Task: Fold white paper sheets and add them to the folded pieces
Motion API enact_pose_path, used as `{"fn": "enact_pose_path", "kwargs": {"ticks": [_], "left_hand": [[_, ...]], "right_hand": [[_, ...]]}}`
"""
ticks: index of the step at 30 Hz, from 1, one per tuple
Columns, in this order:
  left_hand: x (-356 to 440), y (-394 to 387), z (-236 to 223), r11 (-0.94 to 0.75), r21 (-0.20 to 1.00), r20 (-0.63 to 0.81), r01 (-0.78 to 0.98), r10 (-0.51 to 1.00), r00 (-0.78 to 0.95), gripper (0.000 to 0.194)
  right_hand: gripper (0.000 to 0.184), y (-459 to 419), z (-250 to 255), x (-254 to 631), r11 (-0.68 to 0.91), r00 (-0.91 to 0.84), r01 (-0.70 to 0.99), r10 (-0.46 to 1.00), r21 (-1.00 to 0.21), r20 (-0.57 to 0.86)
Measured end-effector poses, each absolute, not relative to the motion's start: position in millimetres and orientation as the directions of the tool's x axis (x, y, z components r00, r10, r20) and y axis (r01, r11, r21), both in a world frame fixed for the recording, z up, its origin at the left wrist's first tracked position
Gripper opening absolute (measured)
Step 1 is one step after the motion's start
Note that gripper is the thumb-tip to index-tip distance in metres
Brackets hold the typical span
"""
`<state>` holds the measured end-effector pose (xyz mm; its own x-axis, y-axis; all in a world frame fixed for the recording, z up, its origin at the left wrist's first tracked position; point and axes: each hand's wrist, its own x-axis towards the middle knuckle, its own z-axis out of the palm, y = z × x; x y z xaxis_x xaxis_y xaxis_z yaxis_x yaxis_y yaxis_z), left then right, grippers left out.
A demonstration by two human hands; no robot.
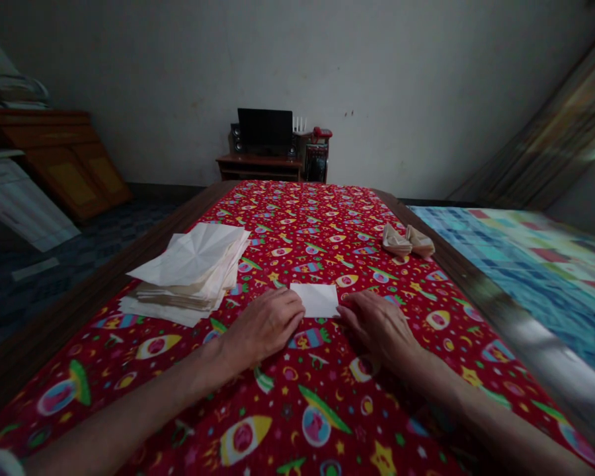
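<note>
white paper: a small white rectangle point(318, 301) lying flat, about midway between the left and right edges of the surface, a good way short of the far edge
left hand: the left hand point(270, 322) is half curled, palm down, fingertips right on the paper's left end; can't tell if it's actually pinching it
right hand: the right hand point(377, 325) is loosely bent, thumb and fingertips at the paper's right end; can't tell if that's a grip either
paper stack: a messy stack of sheets point(191, 274) by the left edge of the surface, top one with creases fanning out from its middle
folded bits: two chunky folded paper pieces point(409, 242) side by side near the right edge
cloth: red tablecloth point(297, 218) with rockets and stars, dark wood of the table point(178, 220) showing along both side edges
past the far edge: a black monitor point(266, 127) on a small desk point(262, 161), plus a red phone point(322, 133)
</note>
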<state>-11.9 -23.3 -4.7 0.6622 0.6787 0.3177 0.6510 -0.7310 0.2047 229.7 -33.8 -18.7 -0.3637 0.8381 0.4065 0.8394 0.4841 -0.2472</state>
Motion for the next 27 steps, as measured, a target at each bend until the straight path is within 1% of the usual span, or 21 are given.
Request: {"fn": "enact_pose_path", "kwargs": {"ticks": [5,9,11,13,14,16,18,20,21,23,24,26,27], "left_hand": [[-9.8,-18.6,-13.5,-0.721,0.272,0.380,0.638,0.689,0.617,0.013],[-11.8,-22.1,-18.6,-0.726,0.284,0.389,0.627,0.684,0.617,0.013],[-12.3,-23.0,-19.9,-0.728,0.283,0.396,0.624,0.681,0.615,0.013],[-12.8,-22.7,-20.3,-0.733,0.278,0.431,0.620,0.672,0.602,0.012],[-13.0,-22.2,-19.8,-0.737,0.274,0.462,0.618,0.664,0.587,0.012],[-13.8,-20.7,-16.2,-0.746,0.250,0.558,0.617,0.632,0.538,0.019],[-15.0,-19.4,-9.2,-0.751,0.214,0.648,0.624,0.587,0.485,0.033],[-16.4,-19.2,-0.6,-0.747,0.182,0.700,0.639,0.555,0.449,0.044],[-17.0,-19.7,3.3,-0.742,0.171,0.710,0.648,0.549,0.441,0.048],[-17.8,-21.7,8.5,-0.735,0.147,0.712,0.662,0.543,0.445,0.052],[-17.9,-23.0,9.3,-0.735,0.132,0.708,0.665,0.540,0.456,0.052],[-17.5,-25.5,7.4,-0.744,0.103,0.677,0.660,0.539,0.502,0.048],[-17.0,-26.7,5.3,-0.751,0.091,0.646,0.654,0.544,0.535,0.043]], "right_hand": [[0.022,-24.6,-17.6,220.1,0.404,-0.291,0.858,0.891,-0.317,0.347],[0.017,-24.1,-16.0,211.7,0.253,-0.165,0.850,0.961,-0.462,0.223],[0.013,-24.4,-17.4,210.6,0.207,-0.131,0.813,0.976,-0.544,0.175],[0.010,-25.4,-19.3,211.4,0.222,-0.140,0.755,0.974,-0.616,0.180],[0.010,-26.0,-19.8,212.3,0.247,-0.147,0.726,0.967,-0.642,0.206],[0.010,-26.9,-18.2,214.7,0.343,-0.160,0.683,0.932,-0.645,0.326],[0.008,-26.9,-12.7,217.3,0.481,-0.187,0.676,0.845,-0.558,0.502],[0.007,-26.5,-4.9,219.5,0.588,-0.232,0.704,0.721,-0.398,0.653],[0.008,-26.8,-1.2,220.3,0.614,-0.264,0.726,0.663,-0.309,0.700],[0.012,-28.8,3.4,220.3,0.635,-0.359,0.760,0.587,-0.138,0.726],[0.014,-30.7,3.9,219.5,0.644,-0.419,0.763,0.565,-0.062,0.710],[0.019,-35.5,1.8,216.2,0.674,-0.548,0.737,0.547,0.055,0.633],[0.021,-37.9,-0.2,214.0,0.688,-0.596,0.720,0.543,0.094,0.591]]}}
